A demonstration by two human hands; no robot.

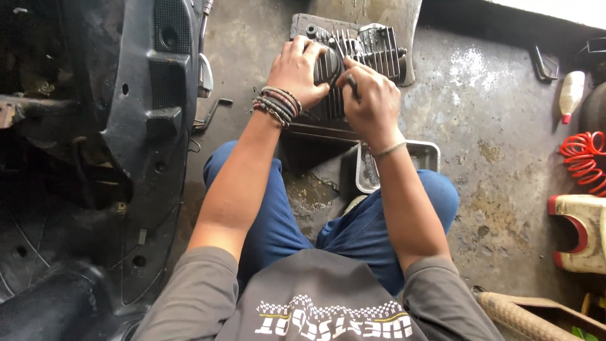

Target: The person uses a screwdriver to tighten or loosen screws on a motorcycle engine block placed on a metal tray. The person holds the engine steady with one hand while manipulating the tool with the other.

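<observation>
- Nearest, the person squats on the stained concrete floor (505,126), knees in blue trousers spread apart.
- Between the knees sits a shallow metal tray (424,151), just behind the right wrist.
- Beyond it, a finned engine cylinder (372,47) rests on the floor, straight ahead.
- The left hand (297,71), beaded bracelets at the wrist, is spread over the cylinder's left side, fingers curled onto the fins.
- The right hand (369,101) is closed around a small dark tool, its kind unclear, pressed to the cylinder's round middle.
- Left, a black scooter body panel (148,126); far right, a red coiled hose (584,161).
</observation>
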